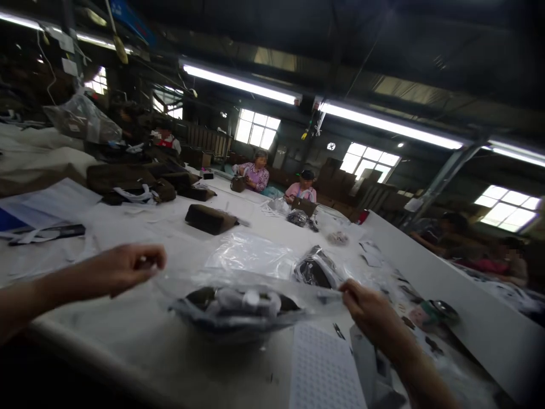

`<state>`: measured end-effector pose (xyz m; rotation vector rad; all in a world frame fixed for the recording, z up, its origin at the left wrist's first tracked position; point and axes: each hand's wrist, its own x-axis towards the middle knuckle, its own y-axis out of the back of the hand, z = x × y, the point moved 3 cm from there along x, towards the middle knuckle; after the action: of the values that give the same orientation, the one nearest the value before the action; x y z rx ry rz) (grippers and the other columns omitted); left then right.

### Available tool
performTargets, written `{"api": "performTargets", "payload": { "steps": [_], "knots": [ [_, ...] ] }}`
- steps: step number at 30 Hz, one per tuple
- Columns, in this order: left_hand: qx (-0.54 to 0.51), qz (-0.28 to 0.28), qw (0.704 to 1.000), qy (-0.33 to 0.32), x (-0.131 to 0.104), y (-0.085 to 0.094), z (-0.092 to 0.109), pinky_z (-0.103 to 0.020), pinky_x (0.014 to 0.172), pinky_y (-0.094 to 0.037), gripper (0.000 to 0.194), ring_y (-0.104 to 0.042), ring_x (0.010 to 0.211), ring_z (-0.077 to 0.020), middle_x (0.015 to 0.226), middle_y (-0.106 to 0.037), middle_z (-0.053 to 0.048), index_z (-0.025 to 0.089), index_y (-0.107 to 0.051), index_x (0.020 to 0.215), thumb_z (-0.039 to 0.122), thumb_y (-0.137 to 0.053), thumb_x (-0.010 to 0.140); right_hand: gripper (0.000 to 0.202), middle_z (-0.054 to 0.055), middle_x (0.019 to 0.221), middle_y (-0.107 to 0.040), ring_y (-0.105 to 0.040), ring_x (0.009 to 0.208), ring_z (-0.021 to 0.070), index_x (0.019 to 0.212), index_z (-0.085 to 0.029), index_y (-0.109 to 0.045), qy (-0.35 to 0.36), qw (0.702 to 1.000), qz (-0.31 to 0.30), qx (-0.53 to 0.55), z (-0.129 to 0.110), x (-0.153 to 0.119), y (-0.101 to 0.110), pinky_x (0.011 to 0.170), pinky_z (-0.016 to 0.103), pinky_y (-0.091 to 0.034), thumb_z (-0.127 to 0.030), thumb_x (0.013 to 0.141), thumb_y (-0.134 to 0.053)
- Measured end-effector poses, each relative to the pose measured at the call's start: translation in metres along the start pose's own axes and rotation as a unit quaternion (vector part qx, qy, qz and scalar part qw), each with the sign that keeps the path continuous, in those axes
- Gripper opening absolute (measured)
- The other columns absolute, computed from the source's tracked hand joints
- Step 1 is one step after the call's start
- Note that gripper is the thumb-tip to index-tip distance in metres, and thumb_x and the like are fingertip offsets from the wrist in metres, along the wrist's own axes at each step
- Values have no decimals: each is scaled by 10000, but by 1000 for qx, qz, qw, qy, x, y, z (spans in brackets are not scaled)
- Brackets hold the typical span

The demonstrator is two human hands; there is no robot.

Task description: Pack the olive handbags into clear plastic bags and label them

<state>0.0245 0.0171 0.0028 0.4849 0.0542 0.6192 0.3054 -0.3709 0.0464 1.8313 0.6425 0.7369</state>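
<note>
A clear plastic bag (323, 304) is stretched between my two hands above the white table. Inside it sits a dark handbag (196, 296) with white wrapping material (251, 300) showing at its top. On the left, my left hand (123, 270) has its fingers curled in a pinch at the bag's left corner; motion smears the plastic there. My right hand (372, 312) pinches the bag's right corner between thumb and fingers. Just beyond lie flat clear plastic bags (249, 255) and another dark item wrapped in plastic (315, 268).
A printed label sheet (323, 369) lies near the table's front edge. Dark brown bags (128, 180) are piled at the left, with a brown box-shaped bag (210, 218) mid-table. A white partition (447, 267) runs along the right. Two co-workers (256, 170) sit at the far end.
</note>
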Motion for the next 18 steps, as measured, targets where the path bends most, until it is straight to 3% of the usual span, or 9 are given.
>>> {"api": "performTargets", "payload": {
  "steps": [1, 4, 6, 8, 10, 13, 15, 17, 18],
  "knots": [
    [55, -21, 998, -21, 19, 10, 15, -163, 280, -314, 223, -396, 309, -97, 462, -486, 50, 185, -637, 748, 343, -723, 616, 193, 13, 662, -591, -553, 649, 170, 838, -214, -563, 8, 998, 22, -56, -5, 13, 15, 619, 278, -361, -248, 850, -374],
    [152, -13, 983, -97, 71, 34, 61, -155, 304, -368, 171, -451, 317, -99, 495, -502, 51, 161, -646, 783, 223, -715, 640, 216, 31, 659, -608, -566, 668, 169, 844, -202, -598, 31, 989, 27, -142, -19, 41, 47, 620, 272, -353, -171, 789, -392],
    [191, -24, 975, -114, 97, 38, 81, -164, 283, -368, 177, -468, 310, -109, 504, -479, 64, 150, -651, 770, 126, -715, 607, 225, 15, 601, -592, -548, 586, 142, 858, -194, -604, 10, 993, -34, -112, -23, 52, 53, 567, 246, -362, -150, 758, -407],
    [219, -64, 967, -114, 116, 33, 88, -183, 263, -367, 229, -482, 309, -122, 523, -467, 72, 143, -660, 788, 79, -718, 575, 244, -15, 544, -563, -491, 464, 110, 930, -191, -589, -26, 987, -153, -32, -19, 57, 50, 468, 213, -348, -162, 751, -425],
    [239, -110, 959, -106, 129, 28, 86, -194, 266, -375, 277, -491, 309, -128, 548, -489, 66, 133, -670, 832, 74, -725, 567, 266, -34, 533, -554, -449, 398, 94, 1000, -189, -555, -55, 963, -260, 46, -11, 57, 43, 389, 189, -321, -191, 754, -455],
    [280, -157, 943, -89, 142, 23, 78, -193, 278, -375, 303, -506, 328, -131, 597, -539, 41, 132, -681, 875, 77, -716, 579, 250, -34, 554, -570, -458, 385, 97, 1017, -190, -531, -77, 937, -326, 101, 4, 49, 37, 353, 184, -318, -235, 777, -480],
    [313, -176, 928, -97, 145, 22, 75, -181, 300, -368, 303, -513, 365, -125, 638, -566, 24, 152, -684, 919, 110, -701, 619, 209, -26, 571, -580, -485, 413, 109, 988, -191, -542, -71, 959, -264, 79, 3, 43, 39, 378, 201, -355, -265, 795, -509],
    [336, -182, 914, -137, 144, 21, 77, -157, 387, -386, 267, -537, 454, -121, 679, -593, 11, 182, -687, 939, 157, -682, 673, 162, 2, 662, -611, -545, 525, 126, 953, -195, -561, -1, 995, -99, 29, -17, 38, 39, 479, 230, -431, -274, 812, -547],
    [343, -187, 906, -161, 142, 19, 79, -150, 454, -400, 222, -556, 520, -124, 705, -607, 4, 195, -691, 922, 182, -668, 701, 131, 16, 726, -624, -570, 601, 133, 938, -200, -572, 62, 998, -22, 13, -35, 34, 35, 550, 242, -461, -266, 826, -555]
  ]
}}
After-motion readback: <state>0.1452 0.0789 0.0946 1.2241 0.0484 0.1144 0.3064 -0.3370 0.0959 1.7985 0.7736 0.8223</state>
